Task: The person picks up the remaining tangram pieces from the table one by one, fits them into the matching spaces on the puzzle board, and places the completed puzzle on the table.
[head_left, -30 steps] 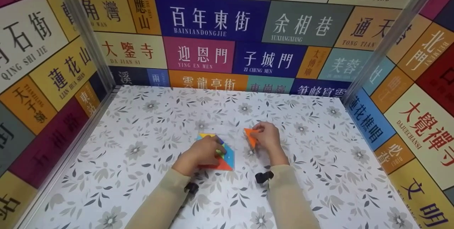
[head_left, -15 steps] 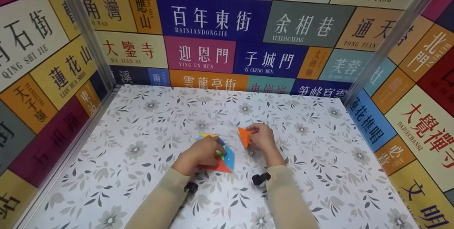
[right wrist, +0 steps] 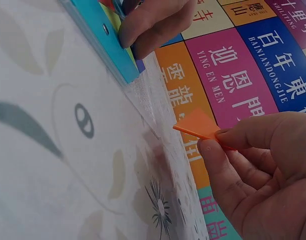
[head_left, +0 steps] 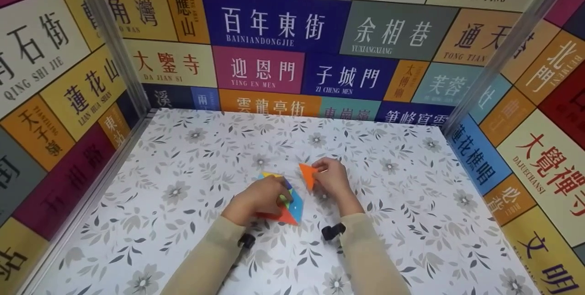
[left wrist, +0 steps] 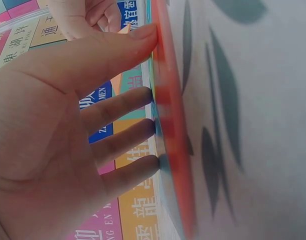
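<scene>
My left hand (head_left: 259,196) rests on a group of flat coloured tangram pieces in the middle of the table; its extended fingertips press on them, as the left wrist view shows. A red piece (head_left: 284,217), a blue piece (head_left: 297,204) and a bit of a yellow piece (head_left: 268,174) show around the hand, which hides the rest. Just to the right, my right hand (head_left: 335,180) pinches an orange triangular tangram piece (head_left: 306,176) between thumb and fingertip, held apart from the group. A clear plastic tray (right wrist: 143,107) extends past the blue piece (right wrist: 104,40) in the right wrist view.
The table (head_left: 192,249) has a white cloth with grey flowers and leaves. Walls covered with coloured sign panels (head_left: 274,20) close off the back and both sides. Black straps (head_left: 333,232) sit at both wrists.
My right hand has moved left with the orange triangle, bringing it closer to the group. The pieces under my left hand have shifted slightly, the red corner a little toward me.
</scene>
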`<action>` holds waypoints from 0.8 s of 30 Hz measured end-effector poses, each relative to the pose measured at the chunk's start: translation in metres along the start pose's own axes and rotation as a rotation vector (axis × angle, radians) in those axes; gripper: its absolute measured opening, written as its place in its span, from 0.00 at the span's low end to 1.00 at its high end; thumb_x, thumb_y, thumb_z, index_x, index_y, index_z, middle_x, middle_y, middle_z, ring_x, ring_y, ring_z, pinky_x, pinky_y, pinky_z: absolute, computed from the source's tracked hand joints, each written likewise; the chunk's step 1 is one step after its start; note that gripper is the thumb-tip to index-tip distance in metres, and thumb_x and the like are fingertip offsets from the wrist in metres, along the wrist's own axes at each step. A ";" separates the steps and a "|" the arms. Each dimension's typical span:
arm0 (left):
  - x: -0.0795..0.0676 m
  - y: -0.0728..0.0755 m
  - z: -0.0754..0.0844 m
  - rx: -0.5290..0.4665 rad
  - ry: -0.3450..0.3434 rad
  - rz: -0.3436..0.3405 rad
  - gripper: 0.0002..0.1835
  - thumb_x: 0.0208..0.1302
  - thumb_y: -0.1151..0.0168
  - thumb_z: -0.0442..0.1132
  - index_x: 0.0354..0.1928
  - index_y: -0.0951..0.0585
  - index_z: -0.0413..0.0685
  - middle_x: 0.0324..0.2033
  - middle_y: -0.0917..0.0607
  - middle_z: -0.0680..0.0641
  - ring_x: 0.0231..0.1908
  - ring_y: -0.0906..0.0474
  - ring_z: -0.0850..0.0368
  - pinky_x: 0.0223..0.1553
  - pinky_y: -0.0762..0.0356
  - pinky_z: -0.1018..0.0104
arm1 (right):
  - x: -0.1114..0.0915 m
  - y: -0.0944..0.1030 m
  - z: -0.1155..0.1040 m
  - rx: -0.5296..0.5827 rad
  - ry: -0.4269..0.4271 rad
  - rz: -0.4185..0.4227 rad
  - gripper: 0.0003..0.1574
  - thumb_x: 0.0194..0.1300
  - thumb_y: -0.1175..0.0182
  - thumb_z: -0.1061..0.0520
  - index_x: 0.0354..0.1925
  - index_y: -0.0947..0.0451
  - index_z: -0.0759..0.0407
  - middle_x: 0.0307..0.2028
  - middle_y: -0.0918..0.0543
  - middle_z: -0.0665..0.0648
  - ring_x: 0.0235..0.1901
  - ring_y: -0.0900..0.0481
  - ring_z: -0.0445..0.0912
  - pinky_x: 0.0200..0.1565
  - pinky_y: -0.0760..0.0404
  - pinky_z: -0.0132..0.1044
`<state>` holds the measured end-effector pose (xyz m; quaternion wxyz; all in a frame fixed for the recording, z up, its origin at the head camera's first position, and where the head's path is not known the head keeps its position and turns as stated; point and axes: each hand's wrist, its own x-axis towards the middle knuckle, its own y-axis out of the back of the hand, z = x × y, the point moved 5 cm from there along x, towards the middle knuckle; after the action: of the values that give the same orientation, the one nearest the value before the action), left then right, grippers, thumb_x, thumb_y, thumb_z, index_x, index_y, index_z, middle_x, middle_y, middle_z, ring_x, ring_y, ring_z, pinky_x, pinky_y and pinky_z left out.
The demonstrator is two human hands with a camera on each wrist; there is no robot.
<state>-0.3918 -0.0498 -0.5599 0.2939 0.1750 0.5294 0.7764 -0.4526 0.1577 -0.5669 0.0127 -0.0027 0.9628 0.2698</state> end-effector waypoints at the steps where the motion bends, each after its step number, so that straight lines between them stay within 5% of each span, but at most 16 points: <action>1: 0.000 0.000 0.000 -0.001 0.000 -0.006 0.22 0.49 0.21 0.35 0.49 0.07 0.57 0.55 0.14 0.52 0.45 0.21 0.55 0.49 0.20 0.62 | 0.000 -0.002 -0.001 -0.008 0.011 -0.001 0.10 0.63 0.31 0.66 0.44 0.12 0.58 0.42 0.12 0.60 0.35 0.14 0.48 0.36 0.13 0.35; 10: 0.002 -0.001 0.000 0.005 0.018 -0.008 0.22 0.48 0.22 0.35 0.49 0.06 0.59 0.56 0.14 0.54 0.47 0.20 0.55 0.50 0.19 0.60 | -0.003 -0.011 -0.007 -0.052 0.092 0.005 0.10 0.65 0.29 0.64 0.45 0.09 0.56 0.42 0.09 0.57 0.41 0.12 0.50 0.45 0.11 0.42; 24: 0.002 -0.002 -0.002 -0.002 0.017 -0.006 0.23 0.47 0.20 0.35 0.49 0.07 0.59 0.56 0.14 0.53 0.48 0.19 0.55 0.49 0.19 0.61 | -0.008 -0.030 -0.014 -0.110 0.216 0.005 0.08 0.62 0.28 0.64 0.41 0.09 0.58 0.38 0.07 0.58 0.38 0.09 0.51 0.45 0.10 0.46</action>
<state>-0.3942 -0.0500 -0.5624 0.2918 0.1667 0.5316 0.7775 -0.4447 0.1254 -0.5705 -0.0920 -0.0300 0.9424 0.3202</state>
